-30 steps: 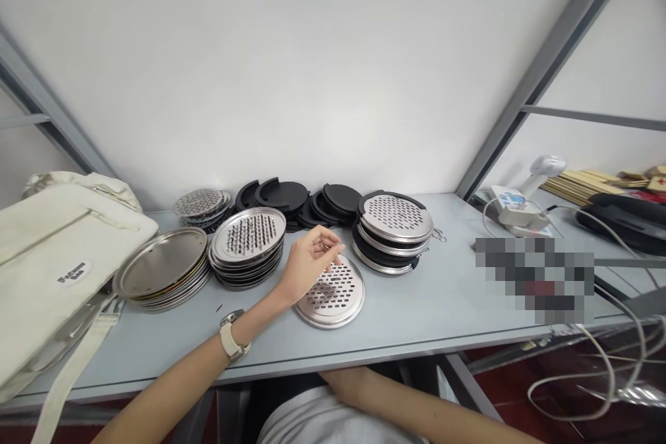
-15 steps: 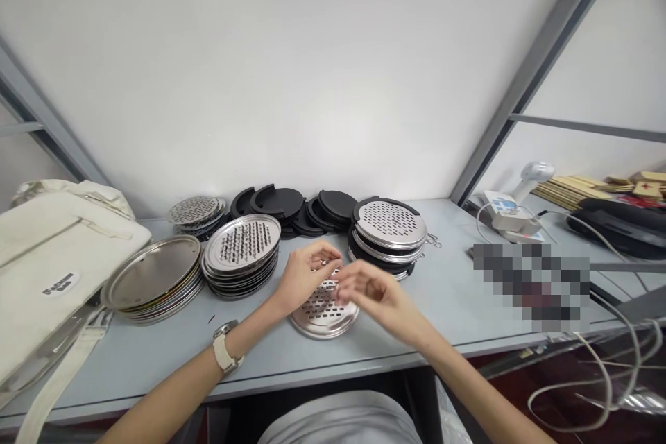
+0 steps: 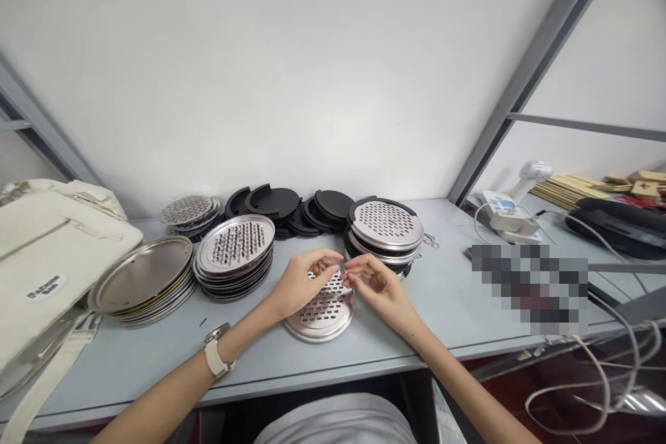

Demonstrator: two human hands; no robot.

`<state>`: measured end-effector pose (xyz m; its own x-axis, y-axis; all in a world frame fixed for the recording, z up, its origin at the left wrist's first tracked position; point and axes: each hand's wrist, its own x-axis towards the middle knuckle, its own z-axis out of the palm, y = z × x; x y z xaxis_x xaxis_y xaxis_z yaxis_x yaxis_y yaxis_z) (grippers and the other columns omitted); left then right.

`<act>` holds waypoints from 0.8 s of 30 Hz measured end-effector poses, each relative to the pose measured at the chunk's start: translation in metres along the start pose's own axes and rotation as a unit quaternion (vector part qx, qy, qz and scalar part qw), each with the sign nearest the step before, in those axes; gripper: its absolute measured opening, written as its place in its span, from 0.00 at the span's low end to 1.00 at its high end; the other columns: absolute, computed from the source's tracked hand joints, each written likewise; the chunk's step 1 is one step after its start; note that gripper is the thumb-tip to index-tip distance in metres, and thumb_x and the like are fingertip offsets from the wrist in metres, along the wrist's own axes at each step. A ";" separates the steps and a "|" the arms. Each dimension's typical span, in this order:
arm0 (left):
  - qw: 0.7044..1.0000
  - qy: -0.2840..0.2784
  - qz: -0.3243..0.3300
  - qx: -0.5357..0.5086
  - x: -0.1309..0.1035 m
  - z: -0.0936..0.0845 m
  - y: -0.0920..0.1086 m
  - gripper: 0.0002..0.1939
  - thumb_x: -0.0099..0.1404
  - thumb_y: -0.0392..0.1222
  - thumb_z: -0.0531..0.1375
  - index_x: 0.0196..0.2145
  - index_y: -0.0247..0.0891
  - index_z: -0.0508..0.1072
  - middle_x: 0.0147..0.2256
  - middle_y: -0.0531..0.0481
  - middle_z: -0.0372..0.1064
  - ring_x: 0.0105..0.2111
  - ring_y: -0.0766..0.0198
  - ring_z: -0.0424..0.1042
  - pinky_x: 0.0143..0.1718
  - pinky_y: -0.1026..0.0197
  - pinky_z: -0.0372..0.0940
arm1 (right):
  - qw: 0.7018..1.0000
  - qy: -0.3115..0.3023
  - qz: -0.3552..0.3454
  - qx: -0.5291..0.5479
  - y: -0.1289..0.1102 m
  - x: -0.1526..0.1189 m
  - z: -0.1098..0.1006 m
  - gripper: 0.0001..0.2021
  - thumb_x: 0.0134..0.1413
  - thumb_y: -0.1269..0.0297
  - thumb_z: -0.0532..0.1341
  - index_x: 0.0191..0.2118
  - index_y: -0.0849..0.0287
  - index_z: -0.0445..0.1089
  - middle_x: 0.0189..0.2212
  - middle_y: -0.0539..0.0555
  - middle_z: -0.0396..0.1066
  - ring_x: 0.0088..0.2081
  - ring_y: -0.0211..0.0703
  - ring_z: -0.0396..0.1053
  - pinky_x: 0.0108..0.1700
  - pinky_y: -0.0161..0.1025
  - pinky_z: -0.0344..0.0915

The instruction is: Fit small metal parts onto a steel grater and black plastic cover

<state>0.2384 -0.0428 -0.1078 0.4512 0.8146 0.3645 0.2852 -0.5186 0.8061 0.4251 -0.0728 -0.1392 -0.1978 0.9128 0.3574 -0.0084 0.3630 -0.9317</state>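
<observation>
My left hand (image 3: pixel 308 284) and my right hand (image 3: pixel 382 290) meet fingertip to fingertip. Both pinch a small shiny metal piece (image 3: pixel 342 268), too small to tell its kind. Just beneath them a round metal grater disc (image 3: pixel 318 329) with rows of slots lies flat on the table, its far part hidden by my fingers. Right behind my right hand rises a stack of black rings and grater discs (image 3: pixel 388 222), with bent wire loops (image 3: pixel 429 241) sticking out at its right side.
Stacked grater discs (image 3: pixel 236 243) and plain metal plates (image 3: pixel 148 270) stand on the left of the grey table (image 3: pixel 442 312). Black round holders (image 3: pixel 275 201) and smaller perforated discs (image 3: pixel 187 211) sit behind. A cream bag (image 3: pixel 57 243) lies far left; a white scanner (image 3: pixel 528 187) stands right.
My fingertips have come together, and the small metal piece now shows between them. The whole view has shifted slightly; the stacks stay in place.
</observation>
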 end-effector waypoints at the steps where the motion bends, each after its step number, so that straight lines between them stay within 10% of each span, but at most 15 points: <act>1: 1.000 -0.002 0.006 0.016 0.000 0.000 0.000 0.07 0.64 0.36 0.58 0.39 0.38 0.76 0.33 0.50 0.75 0.33 0.63 0.73 0.35 0.64 0.66 | 1.000 -0.005 0.000 -0.007 0.000 -0.001 0.001 0.08 0.59 0.61 0.61 0.43 0.56 0.67 0.34 0.52 0.71 0.36 0.40 0.72 0.42 0.38 0.69; 24: 0.997 -0.044 0.037 0.051 -0.001 -0.001 -0.005 0.05 0.63 0.34 0.59 0.35 0.38 0.76 0.32 0.52 0.74 0.33 0.65 0.71 0.36 0.65 0.63 | 0.995 0.003 -0.050 -0.084 0.006 -0.008 0.003 0.06 0.59 0.65 0.61 0.42 0.55 0.66 0.36 0.51 0.69 0.38 0.41 0.70 0.43 0.39 0.68</act>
<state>0.2354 -0.0405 -0.1118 0.5450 0.7495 0.3758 0.3301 -0.6038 0.7255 0.4236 -0.0782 -0.1474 -0.1992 0.8712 0.4486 0.1357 0.4779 -0.8679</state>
